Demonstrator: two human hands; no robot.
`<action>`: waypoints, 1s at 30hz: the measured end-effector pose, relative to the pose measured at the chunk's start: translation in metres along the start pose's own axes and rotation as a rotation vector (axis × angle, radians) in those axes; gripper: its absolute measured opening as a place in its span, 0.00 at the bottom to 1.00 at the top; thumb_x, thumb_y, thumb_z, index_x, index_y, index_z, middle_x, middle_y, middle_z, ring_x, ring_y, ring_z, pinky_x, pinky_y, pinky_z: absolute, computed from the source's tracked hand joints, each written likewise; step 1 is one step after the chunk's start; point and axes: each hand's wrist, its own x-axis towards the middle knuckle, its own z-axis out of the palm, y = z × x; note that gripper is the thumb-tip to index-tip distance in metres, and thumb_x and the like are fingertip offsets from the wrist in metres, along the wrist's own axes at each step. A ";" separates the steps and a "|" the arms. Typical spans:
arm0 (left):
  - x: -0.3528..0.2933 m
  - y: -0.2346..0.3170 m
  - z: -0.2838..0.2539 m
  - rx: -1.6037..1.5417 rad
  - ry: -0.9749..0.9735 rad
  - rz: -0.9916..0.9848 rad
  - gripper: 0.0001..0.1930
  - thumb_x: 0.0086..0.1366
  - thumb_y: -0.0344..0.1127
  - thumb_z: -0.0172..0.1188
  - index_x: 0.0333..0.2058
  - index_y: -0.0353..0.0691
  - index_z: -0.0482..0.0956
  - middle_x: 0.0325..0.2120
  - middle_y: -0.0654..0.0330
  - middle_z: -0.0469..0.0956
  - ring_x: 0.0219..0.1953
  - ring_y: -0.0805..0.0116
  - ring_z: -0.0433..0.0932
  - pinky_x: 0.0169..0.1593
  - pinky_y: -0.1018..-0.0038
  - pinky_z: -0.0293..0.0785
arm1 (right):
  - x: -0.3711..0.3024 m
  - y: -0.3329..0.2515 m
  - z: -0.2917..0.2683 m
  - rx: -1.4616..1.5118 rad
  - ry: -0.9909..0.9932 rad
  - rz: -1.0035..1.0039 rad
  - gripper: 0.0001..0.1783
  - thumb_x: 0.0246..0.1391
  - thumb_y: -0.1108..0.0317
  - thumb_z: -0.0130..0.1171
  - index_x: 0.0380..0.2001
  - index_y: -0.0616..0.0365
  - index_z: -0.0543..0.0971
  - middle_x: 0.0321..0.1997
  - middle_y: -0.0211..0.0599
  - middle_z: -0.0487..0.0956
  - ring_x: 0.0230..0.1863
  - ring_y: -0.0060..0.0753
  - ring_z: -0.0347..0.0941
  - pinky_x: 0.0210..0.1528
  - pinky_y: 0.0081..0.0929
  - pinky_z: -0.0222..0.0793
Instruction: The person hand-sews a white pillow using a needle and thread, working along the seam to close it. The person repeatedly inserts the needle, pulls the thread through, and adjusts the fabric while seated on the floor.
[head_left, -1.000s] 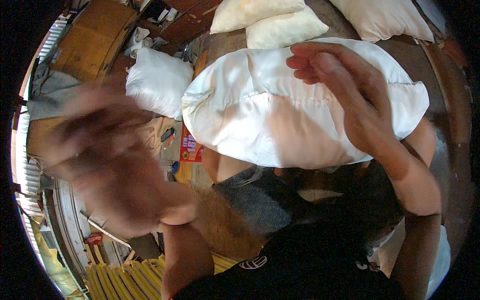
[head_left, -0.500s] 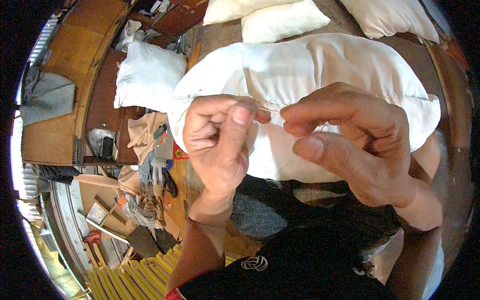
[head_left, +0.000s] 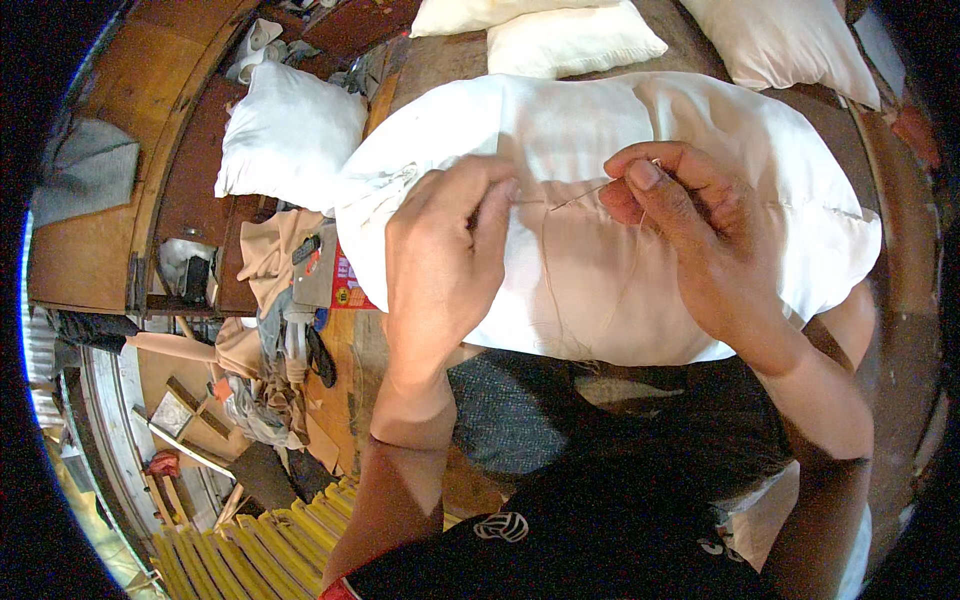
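A large white pillow point(head_left: 590, 280) lies across in front of me, with a seam running along its middle. Over it, my right hand point(head_left: 715, 235) pinches a thin needle point(head_left: 582, 196) between thumb and fingers, its tip pointing left. My left hand point(head_left: 445, 250) is closed at the pillow's left part, its thumb and forefinger pressed together on a fine pale thread that stretches toward the needle tip. More thread point(head_left: 547, 270) hangs in a loose loop over the white cloth, and a strand drops below my right hand.
Smaller white pillows lie around: one at the left point(head_left: 292, 140), one at the back point(head_left: 575, 42), one at the far right point(head_left: 790, 45). A wooden cabinet point(head_left: 85, 265), crumpled cloths point(head_left: 270, 250) and a yellow slatted surface point(head_left: 250, 555) are on the left.
My hands have moved apart, the right one back to the right with the needle. The needle and hanging thread now show plainly between them. The view has shifted slightly.
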 end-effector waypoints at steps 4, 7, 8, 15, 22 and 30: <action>-0.003 -0.007 -0.004 0.032 -0.113 0.140 0.06 0.57 0.26 0.65 0.35 0.36 0.84 0.33 0.54 0.84 0.38 0.54 0.82 0.46 0.66 0.75 | 0.001 0.010 0.000 -0.056 0.013 0.027 0.14 0.70 0.62 0.53 0.46 0.61 0.79 0.38 0.32 0.81 0.41 0.19 0.75 0.49 0.20 0.71; -0.005 -0.011 -0.002 0.043 -0.145 0.171 0.05 0.58 0.27 0.66 0.34 0.36 0.85 0.32 0.54 0.83 0.39 0.55 0.81 0.47 0.65 0.73 | 0.001 0.014 0.001 -0.114 -0.003 -0.005 0.13 0.70 0.63 0.53 0.46 0.61 0.79 0.39 0.30 0.80 0.42 0.18 0.74 0.50 0.19 0.70; -0.005 -0.011 -0.002 0.064 -0.167 0.173 0.05 0.57 0.27 0.66 0.33 0.36 0.85 0.32 0.55 0.83 0.38 0.54 0.79 0.46 0.64 0.74 | 0.000 0.014 0.002 -0.143 -0.022 -0.031 0.12 0.70 0.64 0.53 0.46 0.61 0.79 0.40 0.30 0.80 0.42 0.17 0.74 0.51 0.19 0.70; -0.002 -0.015 -0.001 0.120 -0.153 0.137 0.04 0.61 0.28 0.64 0.34 0.35 0.84 0.33 0.52 0.81 0.39 0.52 0.78 0.46 0.64 0.73 | 0.003 0.022 -0.002 -0.549 -0.101 -0.258 0.11 0.70 0.68 0.53 0.47 0.64 0.78 0.43 0.31 0.79 0.44 0.16 0.74 0.48 0.17 0.69; -0.004 -0.017 0.001 0.002 -0.101 0.033 0.04 0.63 0.27 0.62 0.35 0.34 0.83 0.33 0.51 0.81 0.38 0.56 0.79 0.45 0.67 0.73 | 0.001 0.008 0.007 -0.426 -0.018 -0.199 0.10 0.70 0.71 0.50 0.47 0.66 0.77 0.44 0.37 0.80 0.48 0.24 0.78 0.53 0.21 0.73; -0.004 -0.015 -0.001 -0.055 -0.092 0.017 0.05 0.62 0.25 0.61 0.35 0.34 0.83 0.32 0.51 0.80 0.37 0.52 0.78 0.44 0.65 0.73 | 0.004 0.011 0.011 -0.522 -0.081 -0.432 0.10 0.70 0.73 0.48 0.47 0.67 0.76 0.46 0.42 0.80 0.47 0.32 0.80 0.52 0.25 0.75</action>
